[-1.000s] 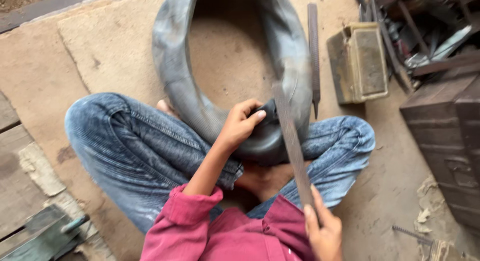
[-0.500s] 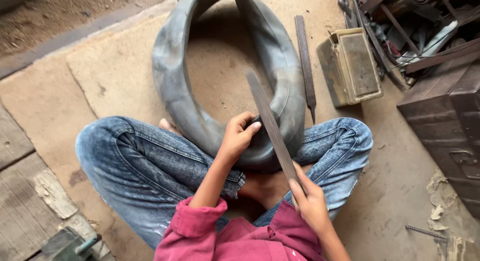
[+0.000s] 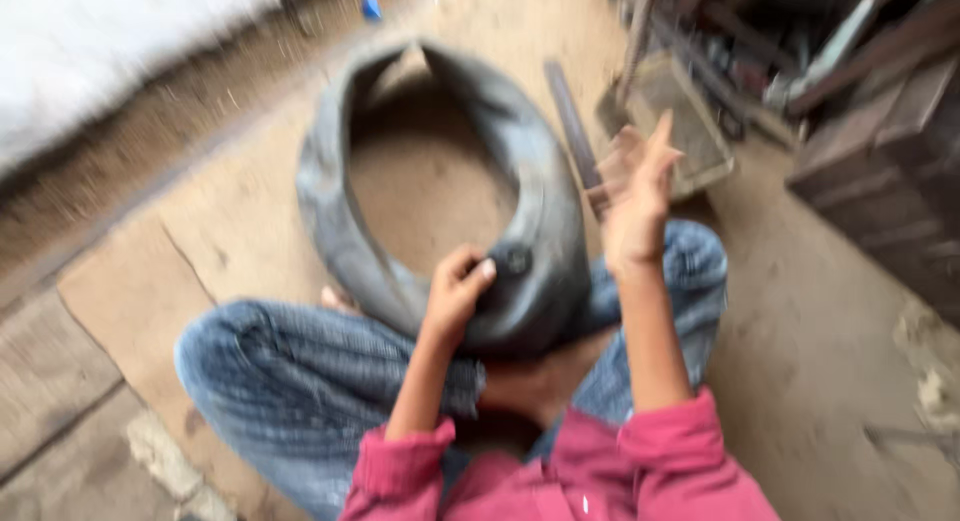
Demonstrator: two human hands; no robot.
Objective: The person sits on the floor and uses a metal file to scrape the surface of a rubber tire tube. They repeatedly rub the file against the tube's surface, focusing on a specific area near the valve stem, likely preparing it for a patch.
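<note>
I sit cross-legged in blue jeans on a brown mat, and the whole picture is smeared by motion. A grey rubber inner tube (image 3: 340,211) lies in a ring in front of me, its near end resting on my legs. My left hand (image 3: 458,289) pinches that near end beside a small dark spot. My right hand (image 3: 635,196) is raised above my right knee. A long flat metal strip (image 3: 632,51) appears to run up and away from its fingers, though the blur hides the grip itself.
A second flat metal bar (image 3: 570,121) lies on the floor right of the tube. Behind my right hand stands an open metal box (image 3: 700,141). Scrap metal and dark wooden boxes (image 3: 880,151) crowd the right. Bare earth lies at far left.
My right hand has lifted from my lap to above my right knee, carrying the strip off the tube. The camera has swung, and the view has blurred. My left hand keeps its hold.
</note>
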